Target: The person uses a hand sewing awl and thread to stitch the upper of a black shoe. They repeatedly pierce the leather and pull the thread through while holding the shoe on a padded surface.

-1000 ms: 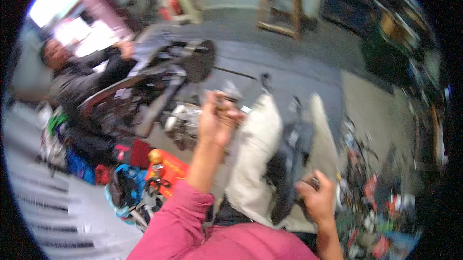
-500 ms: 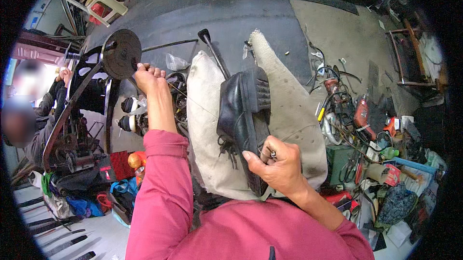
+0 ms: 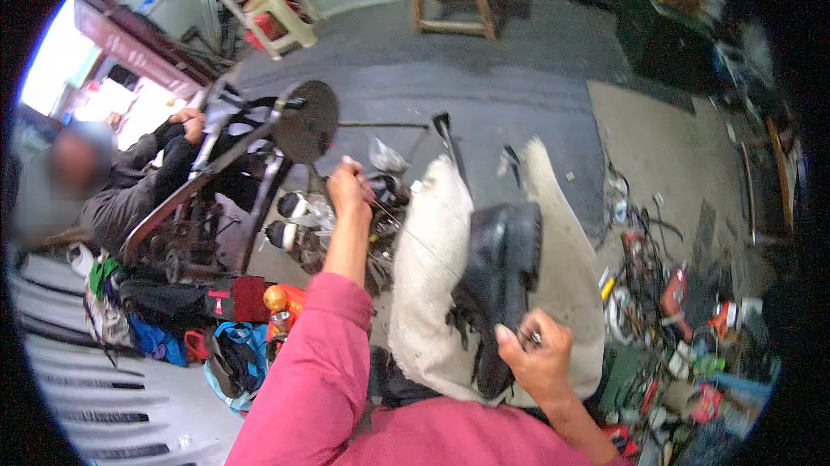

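A black lace-up leather shoe (image 3: pixel 500 258) lies on its side across my lap, heel away from me and sole turned right. Under it a thick cream cloth (image 3: pixel 424 293) covers my legs. My left hand (image 3: pixel 350 189) is raised to the left of the cloth, closed on a thin thread (image 3: pixel 419 239) that stretches taut toward the shoe. At the toe end of the sole, my right hand (image 3: pixel 538 352) is closed round a small tool with shiny metal (image 3: pixel 534 338) showing between the fingers; its kind is hidden. The picture is somewhat blurred.
A machine with a round wheel (image 3: pixel 307 122) stands at the left, a seated person (image 3: pixel 130 181) behind it. Shoes (image 3: pixel 292 205) lie beside my left arm. Tools, cables and a red drill (image 3: pixel 674 293) clutter the right. A wooden stool (image 3: pixel 454 25) stands ahead.
The view has swung, so the whole scene sits further right and lower. My left hand still holds the thread taut, and my right hand stays at the shoe's toe end.
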Demonstrator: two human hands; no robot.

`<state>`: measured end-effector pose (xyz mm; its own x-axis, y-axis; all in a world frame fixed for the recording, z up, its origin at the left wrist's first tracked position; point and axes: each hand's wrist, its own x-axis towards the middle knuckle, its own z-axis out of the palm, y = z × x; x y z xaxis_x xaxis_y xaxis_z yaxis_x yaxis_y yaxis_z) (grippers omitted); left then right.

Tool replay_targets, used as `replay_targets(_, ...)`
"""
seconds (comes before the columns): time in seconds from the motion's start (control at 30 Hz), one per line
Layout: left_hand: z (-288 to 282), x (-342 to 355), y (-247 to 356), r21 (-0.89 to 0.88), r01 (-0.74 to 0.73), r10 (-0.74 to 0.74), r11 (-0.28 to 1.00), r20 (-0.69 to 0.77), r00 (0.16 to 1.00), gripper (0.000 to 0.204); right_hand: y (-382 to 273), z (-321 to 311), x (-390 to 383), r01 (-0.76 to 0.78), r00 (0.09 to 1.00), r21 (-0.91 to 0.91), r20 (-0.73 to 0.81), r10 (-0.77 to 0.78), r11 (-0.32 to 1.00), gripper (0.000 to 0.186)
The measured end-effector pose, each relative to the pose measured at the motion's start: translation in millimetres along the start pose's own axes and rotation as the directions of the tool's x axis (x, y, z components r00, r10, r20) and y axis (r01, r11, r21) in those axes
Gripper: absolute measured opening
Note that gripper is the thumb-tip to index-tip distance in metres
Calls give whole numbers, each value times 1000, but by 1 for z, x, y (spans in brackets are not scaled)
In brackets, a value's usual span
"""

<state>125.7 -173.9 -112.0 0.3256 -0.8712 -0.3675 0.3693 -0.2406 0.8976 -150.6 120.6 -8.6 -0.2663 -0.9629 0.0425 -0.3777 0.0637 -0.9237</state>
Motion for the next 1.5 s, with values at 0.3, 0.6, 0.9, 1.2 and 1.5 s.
replay_targets(0.3,-34,-110,44,904,-364,271,226,301,914,63,13,-5,-11,-66,997,122,-17,69,990,38)
replay_targets(0.6,39,-207,24,173,222,-265,960,823,503,28,19,-14,-20,-114,993,236,9,115,965,36)
replay_targets(0.9,91,-202,30,636,-457,-755,622,642,-133,38,-19,-22,-24,-72,996,361,66,51,930,26)
replay_targets(1.2,39,-235,-3,636,152,-624,756,771,-127,40,-20,-26,-25,-98,994,422,92,64,901,22)
replay_targets(1.5,36,-258,18,589,-220,-451,778,767,458,54,5,-23,-16,-195,972,294,185,144,936,18)
